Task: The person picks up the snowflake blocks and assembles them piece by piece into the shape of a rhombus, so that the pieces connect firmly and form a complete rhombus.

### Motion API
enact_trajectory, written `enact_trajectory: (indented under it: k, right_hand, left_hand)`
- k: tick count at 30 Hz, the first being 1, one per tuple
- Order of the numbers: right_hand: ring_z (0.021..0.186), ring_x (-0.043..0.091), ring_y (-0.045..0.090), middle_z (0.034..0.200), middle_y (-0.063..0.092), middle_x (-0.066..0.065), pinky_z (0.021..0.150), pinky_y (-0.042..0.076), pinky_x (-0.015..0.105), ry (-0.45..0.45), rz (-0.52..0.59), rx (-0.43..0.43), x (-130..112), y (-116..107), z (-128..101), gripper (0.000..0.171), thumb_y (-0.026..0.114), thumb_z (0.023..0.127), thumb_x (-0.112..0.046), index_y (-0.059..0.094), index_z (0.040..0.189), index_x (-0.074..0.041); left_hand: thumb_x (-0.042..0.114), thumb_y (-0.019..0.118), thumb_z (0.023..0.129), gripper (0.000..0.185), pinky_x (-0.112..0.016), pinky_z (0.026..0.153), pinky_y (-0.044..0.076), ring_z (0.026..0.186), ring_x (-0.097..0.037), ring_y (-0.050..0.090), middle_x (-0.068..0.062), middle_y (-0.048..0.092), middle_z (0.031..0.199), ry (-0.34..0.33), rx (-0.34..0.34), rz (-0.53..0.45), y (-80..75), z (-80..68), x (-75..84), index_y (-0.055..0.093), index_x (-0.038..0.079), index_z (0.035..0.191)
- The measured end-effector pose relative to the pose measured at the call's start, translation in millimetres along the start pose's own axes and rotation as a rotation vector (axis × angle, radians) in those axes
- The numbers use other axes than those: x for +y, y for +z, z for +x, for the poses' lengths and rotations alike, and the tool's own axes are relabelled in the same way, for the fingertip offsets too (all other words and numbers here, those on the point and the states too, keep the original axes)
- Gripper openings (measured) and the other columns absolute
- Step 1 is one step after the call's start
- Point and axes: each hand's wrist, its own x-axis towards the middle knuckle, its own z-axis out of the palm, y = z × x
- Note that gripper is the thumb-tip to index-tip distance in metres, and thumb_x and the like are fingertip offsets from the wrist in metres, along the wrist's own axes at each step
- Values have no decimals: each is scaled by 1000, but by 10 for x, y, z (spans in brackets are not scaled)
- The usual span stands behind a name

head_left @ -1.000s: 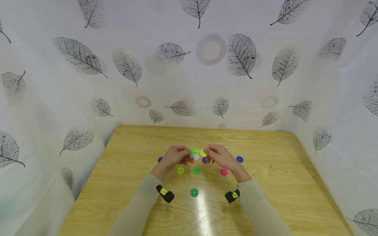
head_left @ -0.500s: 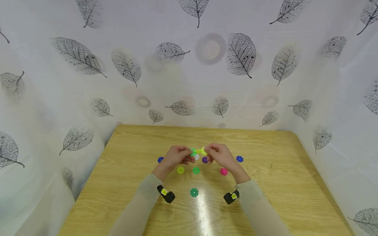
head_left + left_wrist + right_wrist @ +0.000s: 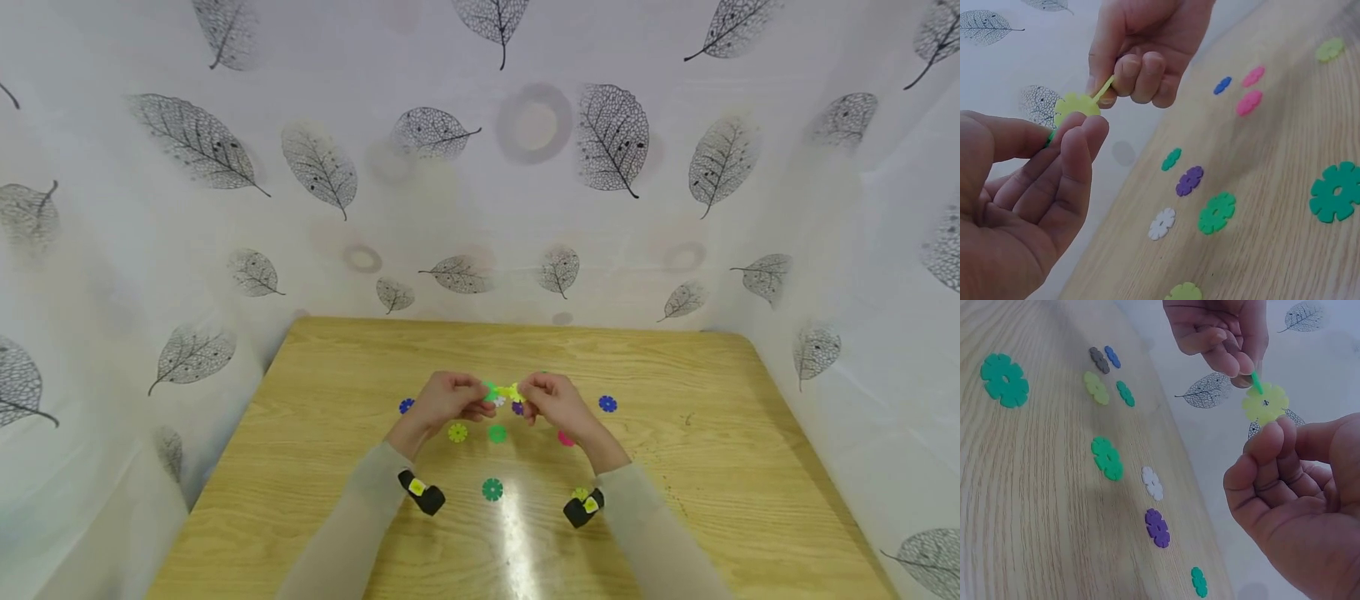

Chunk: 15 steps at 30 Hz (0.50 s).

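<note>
Above the table, my left hand (image 3: 448, 397) pinches a green notched flower disc (image 3: 491, 391) between thumb and fingers. My right hand (image 3: 557, 402) pinches a yellow flower disc (image 3: 1266, 403) by its edge. Between the hands the pieces form a short joined chain. A second yellow disc (image 3: 1075, 109) shows face-on in the left wrist view, at an angle to the one in my right fingers, which appears edge-on. Fingers hide most of the green disc; its edge (image 3: 1256, 382) shows in the right wrist view. How deep the slots interlock cannot be told.
Loose flower discs lie flat on the wooden table (image 3: 360, 525): white (image 3: 1162, 224), purple (image 3: 1157, 528), green (image 3: 498, 434), dark green (image 3: 492, 489), yellow (image 3: 457, 432), blue (image 3: 608, 403) and pink (image 3: 1249, 103), among others. A leaf-patterned curtain (image 3: 480, 192) surrounds the table.
Both hands keep their pinch, and the chain tilts slightly between them. My right wrist has shifted a little left and down, uncovering a yellow disc beside it and partly covering a pink one.
</note>
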Motion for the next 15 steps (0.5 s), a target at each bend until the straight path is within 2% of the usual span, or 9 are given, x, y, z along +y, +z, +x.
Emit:
enact_trajectory:
  k: [6, 13, 15]
  right_hand:
    - [62, 14, 58, 70, 60, 5, 69, 58, 51, 0, 20, 17, 15, 28, 36, 26, 51, 105, -18, 62, 99, 5]
    - [62, 15, 58, 69, 60, 4, 67, 58, 46, 4, 19, 8, 24, 30, 62, 28, 50, 105, -19, 62, 100, 6]
    - [61, 15, 57, 69, 59, 4, 68, 58, 48, 1, 15, 6, 22, 27, 68, 28, 50, 105, -19, 62, 102, 7]
  left_hand:
    - [14, 63, 98, 24, -47, 82, 61, 79, -25, 75, -17, 75, 89, -1, -10, -35, -19, -6, -3, 66, -7, 108]
    - [13, 62, 99, 25, -43, 80, 62, 77, -23, 75, -17, 75, 89, 4, -28, -70, -33, -43, 25, 66, -9, 109]
    - [13, 62, 98, 25, -44, 80, 62, 78, -23, 75, -18, 75, 89, 3, -24, -70, -33, -48, 39, 66, -9, 109]
